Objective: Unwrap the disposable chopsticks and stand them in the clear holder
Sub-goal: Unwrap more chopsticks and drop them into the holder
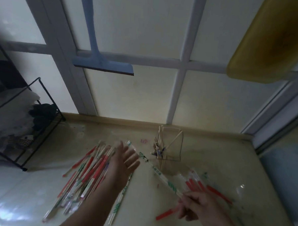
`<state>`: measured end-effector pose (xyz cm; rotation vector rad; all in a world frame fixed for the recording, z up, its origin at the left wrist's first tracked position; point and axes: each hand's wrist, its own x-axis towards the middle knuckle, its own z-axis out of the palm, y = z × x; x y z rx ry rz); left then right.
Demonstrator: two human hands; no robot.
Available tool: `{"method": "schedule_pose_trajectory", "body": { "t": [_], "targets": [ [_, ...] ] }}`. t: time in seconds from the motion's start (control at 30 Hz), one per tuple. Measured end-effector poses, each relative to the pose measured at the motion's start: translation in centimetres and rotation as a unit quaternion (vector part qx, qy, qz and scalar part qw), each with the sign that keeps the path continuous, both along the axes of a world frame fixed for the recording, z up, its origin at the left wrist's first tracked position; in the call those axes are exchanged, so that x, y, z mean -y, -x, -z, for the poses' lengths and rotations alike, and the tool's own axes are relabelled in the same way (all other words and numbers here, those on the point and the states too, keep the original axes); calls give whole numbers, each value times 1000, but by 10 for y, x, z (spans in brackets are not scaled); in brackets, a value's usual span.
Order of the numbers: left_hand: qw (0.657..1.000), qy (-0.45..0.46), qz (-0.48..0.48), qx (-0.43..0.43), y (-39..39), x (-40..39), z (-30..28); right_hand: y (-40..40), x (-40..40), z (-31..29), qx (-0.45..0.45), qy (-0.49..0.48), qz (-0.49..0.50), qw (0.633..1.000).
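A pile of wrapped chopsticks, in red and green printed sleeves, lies on the counter at the left. My left hand reaches over its right edge, fingers spread, holding nothing. My right hand is shut on the near end of one green-printed wrapped pair, which slants up toward the left hand. The clear holder stands near the back wall with several bare chopsticks leaning inside. Empty red and clear wrappers lie to the right.
A black wire rack with bags stands at the left of the pale counter. A blue squeegee and a yellow board hang against the window behind. One more green-printed pair lies between my arms.
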<state>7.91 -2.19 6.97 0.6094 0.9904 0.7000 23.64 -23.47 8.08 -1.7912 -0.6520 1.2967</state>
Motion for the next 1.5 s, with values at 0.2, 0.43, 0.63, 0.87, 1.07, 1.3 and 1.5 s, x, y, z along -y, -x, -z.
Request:
{"method": "schedule_pose_trajectory", "body": {
  "t": [0.2, 0.43, 0.63, 0.87, 1.07, 1.3, 1.5],
  "targets": [
    [994, -39, 98, -43, -18, 46, 1, -20, 14, 0, -26, -44, 106, 993],
    [961, 151, 233, 13, 13, 71, 20, -48, 13, -18, -116, -174, 339, 917],
    [923, -49, 333, -188, 18, 66, 15, -61, 8, -25, -30, -190, 262, 946],
    [788, -356, 442, -237, 10, 69, 9, -63, -5, -36, 36, -203, 209, 956],
    [830, -242, 483, -142, -7, 88, 1, -56, -17, -39, 4, -237, 255, 937],
    [841, -204, 494, -85, -19, 96, -9, -37, -21, -28, 2, -252, 270, 929],
    [843, -210, 488, -82, -21, 98, -7, -28, -11, -12, -36, -203, 271, 940]
  ]
}}
